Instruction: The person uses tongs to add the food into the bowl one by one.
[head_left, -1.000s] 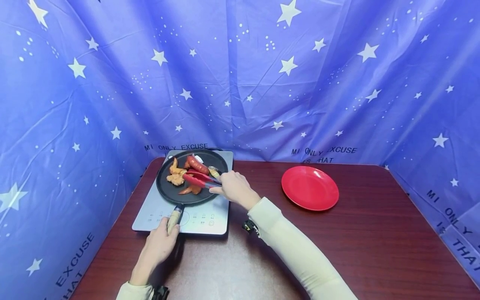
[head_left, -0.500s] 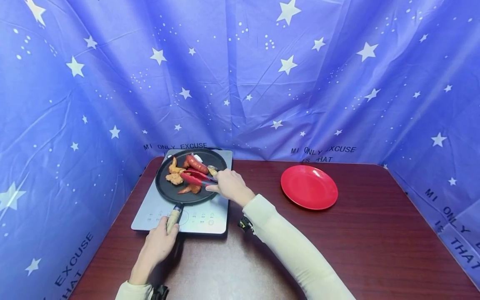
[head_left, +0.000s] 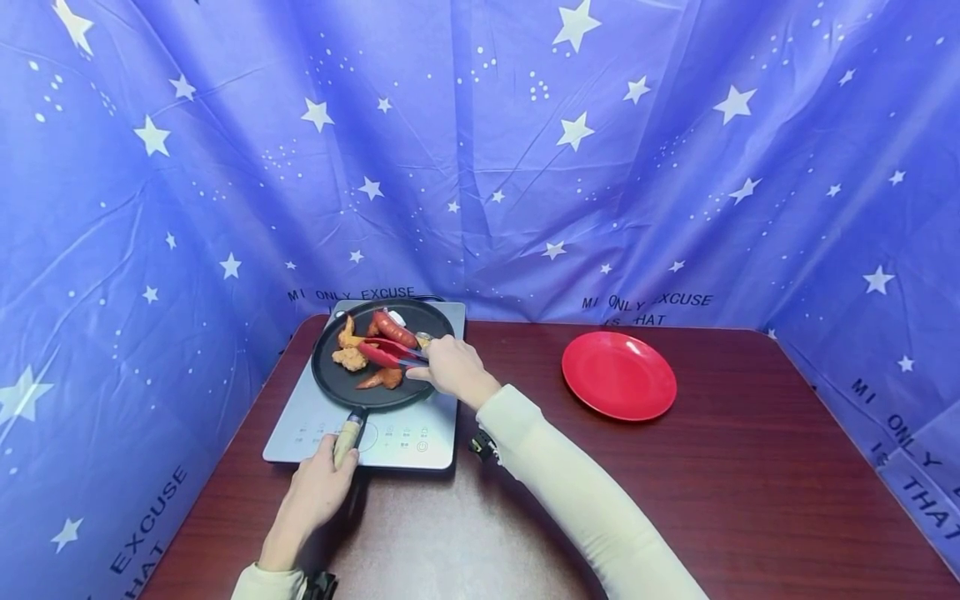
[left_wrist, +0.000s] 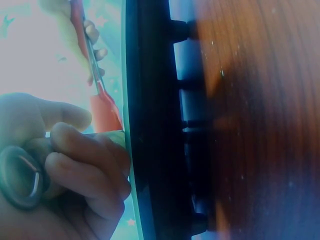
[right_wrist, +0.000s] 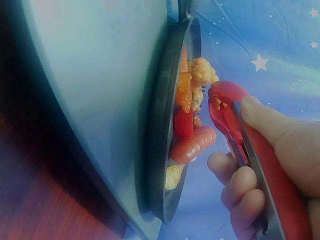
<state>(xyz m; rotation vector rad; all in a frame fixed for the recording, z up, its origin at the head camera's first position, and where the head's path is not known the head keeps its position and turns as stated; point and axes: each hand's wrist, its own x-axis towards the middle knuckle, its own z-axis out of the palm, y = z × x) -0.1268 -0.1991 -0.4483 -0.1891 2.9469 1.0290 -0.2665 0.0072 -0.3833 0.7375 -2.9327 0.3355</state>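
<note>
In the head view my left hand (head_left: 318,487) grips the pale handle (head_left: 347,442) of a black frying pan (head_left: 337,392); its curled fingers (left_wrist: 85,175) fill the left wrist view. My right hand (head_left: 456,368) holds red-tipped tongs (head_left: 381,353) over the pan. Inside lie a scored sausage (head_left: 396,331), a crumbed fried chicken piece (head_left: 349,358), a chicken wing (head_left: 347,332) and a brown wing-like piece (head_left: 382,379). In the right wrist view the tongs (right_wrist: 227,107) hang apart from the sausage (right_wrist: 195,144), tips spread. Whether they touch any food is unclear.
Beneath the pan is a silver induction cooker (head_left: 300,446) with touch controls at its front. A red plate (head_left: 619,377) lies at the right on the dark wooden table (head_left: 720,467). Blue star-printed cloth (head_left: 517,167) hangs behind and at both sides.
My right hand has shifted slightly left with the tongs, and their tips now lie nearer the crumbed chicken and the wing. My left hand stays on the pan handle.
</note>
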